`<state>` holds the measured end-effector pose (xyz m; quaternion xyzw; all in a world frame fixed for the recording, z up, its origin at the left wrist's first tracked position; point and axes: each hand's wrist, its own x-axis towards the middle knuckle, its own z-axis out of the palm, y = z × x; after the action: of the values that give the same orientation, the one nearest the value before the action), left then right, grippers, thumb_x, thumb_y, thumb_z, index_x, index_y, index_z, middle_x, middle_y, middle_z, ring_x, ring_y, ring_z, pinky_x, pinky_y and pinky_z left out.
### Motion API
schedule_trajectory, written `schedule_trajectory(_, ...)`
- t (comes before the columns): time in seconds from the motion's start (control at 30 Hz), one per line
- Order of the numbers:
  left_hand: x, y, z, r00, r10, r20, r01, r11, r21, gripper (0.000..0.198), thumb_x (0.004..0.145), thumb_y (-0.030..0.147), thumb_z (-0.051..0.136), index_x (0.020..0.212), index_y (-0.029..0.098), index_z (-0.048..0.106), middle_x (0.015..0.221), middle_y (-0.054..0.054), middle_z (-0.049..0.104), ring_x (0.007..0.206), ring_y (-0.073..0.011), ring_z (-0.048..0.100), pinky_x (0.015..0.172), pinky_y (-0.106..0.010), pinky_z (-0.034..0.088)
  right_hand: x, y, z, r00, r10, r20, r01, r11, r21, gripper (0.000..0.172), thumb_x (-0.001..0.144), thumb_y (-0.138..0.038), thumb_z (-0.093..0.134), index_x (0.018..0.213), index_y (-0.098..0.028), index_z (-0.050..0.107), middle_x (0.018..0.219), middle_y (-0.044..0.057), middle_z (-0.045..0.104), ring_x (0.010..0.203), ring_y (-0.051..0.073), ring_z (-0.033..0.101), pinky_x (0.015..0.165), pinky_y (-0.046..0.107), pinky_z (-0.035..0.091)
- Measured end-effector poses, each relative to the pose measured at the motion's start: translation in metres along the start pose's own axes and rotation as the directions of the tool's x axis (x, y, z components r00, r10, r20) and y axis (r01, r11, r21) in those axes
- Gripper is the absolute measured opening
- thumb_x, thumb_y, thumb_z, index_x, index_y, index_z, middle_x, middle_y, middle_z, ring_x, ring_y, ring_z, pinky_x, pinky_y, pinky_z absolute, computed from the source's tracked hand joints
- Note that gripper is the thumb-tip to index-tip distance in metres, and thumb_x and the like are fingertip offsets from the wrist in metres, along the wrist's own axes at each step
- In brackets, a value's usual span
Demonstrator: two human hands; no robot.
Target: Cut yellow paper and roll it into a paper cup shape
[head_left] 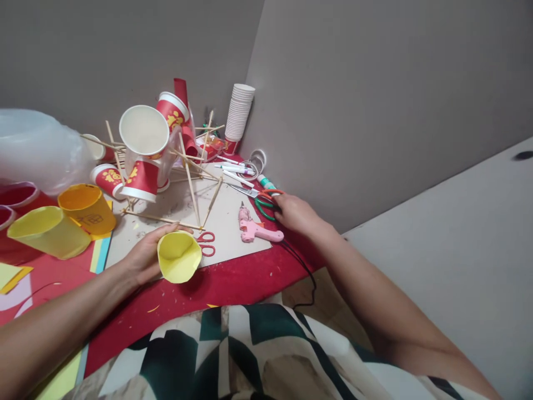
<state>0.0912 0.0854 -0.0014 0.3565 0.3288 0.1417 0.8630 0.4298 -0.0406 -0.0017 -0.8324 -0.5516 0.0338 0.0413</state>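
Note:
My left hand (145, 250) is closed around a yellow paper cup (180, 261), its open top tilted toward me. Over at the right, my right hand (300, 214) has its fingers on the orange and green handles of a pair of scissors (268, 204), whose blades point left over the board. A pink hot glue gun (252, 225) lies just left of and below that hand, with its black cord running off the table edge. Small scissors with red handles (207, 243) lie beside the yellow cup. The fingertips of the right hand are partly hidden by the handles.
A frame of wooden sticks (192, 189) with red-and-white paper cups (145, 180) stands behind. A tall stack of white cups (240, 114) leans by the wall. Tape rolls (259, 160) and pens sit near it. Coloured paper cups (48, 233) and a plastic bag (39, 150) fill the left.

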Motion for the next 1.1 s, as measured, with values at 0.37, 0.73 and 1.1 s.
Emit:
schedule_trajectory(0.37, -0.001, 0.002, 0.003, 0.999, -0.038, 0.022, 0.038, 0.999, 0.000, 0.019, 0.092, 0.026, 0.055, 0.096, 0.009, 0.064, 0.083, -0.013, 0.076, 0.075, -0.0244, 0.075, 0.070, -0.034, 0.060, -0.027, -0.019, -0.018, 0.991, -0.135, 0.019, 0.134, 0.990, 0.041, 0.034, 0.095, -0.029, 0.054, 0.126, -0.018, 0.061, 0.124, 0.013, 0.066, 0.109, 0.025, 0.064, 0.091, 0.034, 0.051)
schedule_trajectory(0.73, 0.002, 0.002, 0.000, 0.999, -0.049, 0.018, 0.049, 0.999, 0.002, 0.020, 0.091, 0.026, 0.056, 0.096, 0.010, 0.065, 0.084, -0.013, 0.076, 0.075, -0.0242, 0.074, 0.070, -0.035, 0.060, -0.055, -0.017, 0.012, 0.943, -0.334, -0.021, 0.331, 0.921, 0.204, 0.037, 0.098, -0.040, 0.046, 0.121, -0.017, 0.064, 0.118, 0.015, 0.067, 0.105, 0.024, 0.066, 0.091, 0.037, 0.053)
schedule_trajectory(1.1, 0.002, 0.000, 0.000, 0.999, -0.044, -0.005, 0.044, 0.999, -0.011, 0.021, 0.091, 0.026, 0.055, 0.096, 0.009, 0.067, 0.085, -0.015, 0.075, 0.077, -0.0249, 0.074, 0.070, -0.034, 0.061, -0.062, 0.015, 0.005, 0.947, -0.317, -0.061, 0.322, 0.934, 0.155, 0.040, 0.094, -0.042, 0.050, 0.122, -0.018, 0.065, 0.127, 0.014, 0.067, 0.115, 0.028, 0.065, 0.096, 0.044, 0.055)
